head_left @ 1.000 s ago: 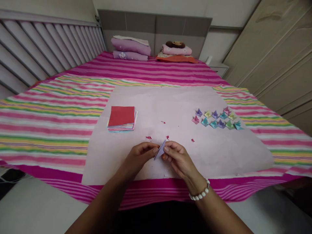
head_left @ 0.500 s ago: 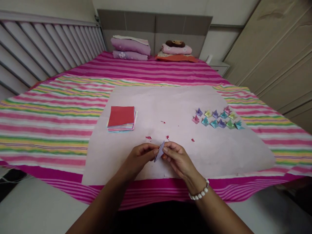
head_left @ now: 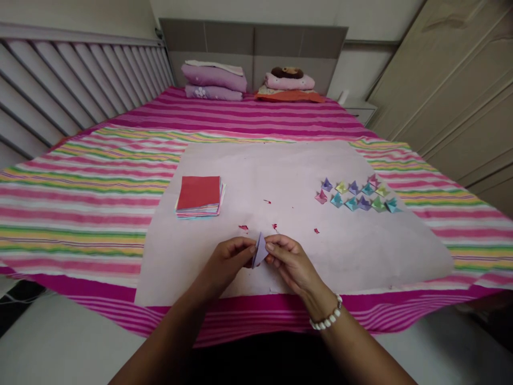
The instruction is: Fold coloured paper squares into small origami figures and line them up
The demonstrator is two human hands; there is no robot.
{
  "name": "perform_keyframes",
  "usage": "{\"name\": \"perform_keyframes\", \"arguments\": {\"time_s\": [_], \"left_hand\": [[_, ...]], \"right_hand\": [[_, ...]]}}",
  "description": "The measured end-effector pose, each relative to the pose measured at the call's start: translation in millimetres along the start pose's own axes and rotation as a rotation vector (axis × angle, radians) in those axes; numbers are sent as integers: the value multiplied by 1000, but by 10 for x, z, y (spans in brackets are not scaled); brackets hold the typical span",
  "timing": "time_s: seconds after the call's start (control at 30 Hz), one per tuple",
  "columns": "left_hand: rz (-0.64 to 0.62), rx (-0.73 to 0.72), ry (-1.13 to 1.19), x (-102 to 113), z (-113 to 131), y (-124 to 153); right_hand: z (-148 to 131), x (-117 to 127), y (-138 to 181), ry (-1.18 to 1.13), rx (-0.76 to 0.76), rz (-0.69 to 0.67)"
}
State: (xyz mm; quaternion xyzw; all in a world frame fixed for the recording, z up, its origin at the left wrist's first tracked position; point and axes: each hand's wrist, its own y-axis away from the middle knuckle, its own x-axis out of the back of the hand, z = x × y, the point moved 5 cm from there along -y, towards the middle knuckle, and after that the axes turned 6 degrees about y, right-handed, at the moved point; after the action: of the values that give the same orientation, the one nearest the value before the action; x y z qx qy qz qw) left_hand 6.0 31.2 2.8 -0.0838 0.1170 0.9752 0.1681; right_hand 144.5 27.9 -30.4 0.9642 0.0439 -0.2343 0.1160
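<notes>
A small folded piece of purple origami paper [head_left: 260, 251] stands upright between my two hands, above the near part of the white sheet [head_left: 256, 171]. My left hand [head_left: 232, 259] pinches its left edge between thumb and fingers. On the opposite edge, my right hand [head_left: 289, 261] grips it the same way, a white bead bracelet on that wrist. The fingertips behind the paper are partly hidden. Beyond and left lies a stack of square paper [head_left: 199, 193] with a red sheet on top. Several small folded paper pieces [head_left: 351, 203] in purple, yellow, blue, green and pink sit in rows at the right.
Small red scraps [head_left: 243, 228] are scattered on the sheet just past my hands. A striped cloth [head_left: 92, 203] spreads under the sheet over the bed. Folded bedding [head_left: 214, 80] is piled by the headboard [head_left: 256, 43]. White railing [head_left: 80, 80] runs along the left.
The purple paper has turned and opened slightly, showing a wider triangular face between my hands. Both hands keep hold of it, nearly in the same place.
</notes>
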Motion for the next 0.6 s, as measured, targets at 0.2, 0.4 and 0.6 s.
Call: {"name": "perform_keyframes", "arguments": {"time_s": [0.2,0.4,0.6], "left_hand": [[94,-55,-137,5,-4,-23],[307,-130,-382,50,-3,-47],[278,-247,-534,17,9,-31]], "right_hand": [[17,-2,-17,100,41,31],[10,-11,-13,288,194,52],[-33,-70,23,413,324,54]]}}
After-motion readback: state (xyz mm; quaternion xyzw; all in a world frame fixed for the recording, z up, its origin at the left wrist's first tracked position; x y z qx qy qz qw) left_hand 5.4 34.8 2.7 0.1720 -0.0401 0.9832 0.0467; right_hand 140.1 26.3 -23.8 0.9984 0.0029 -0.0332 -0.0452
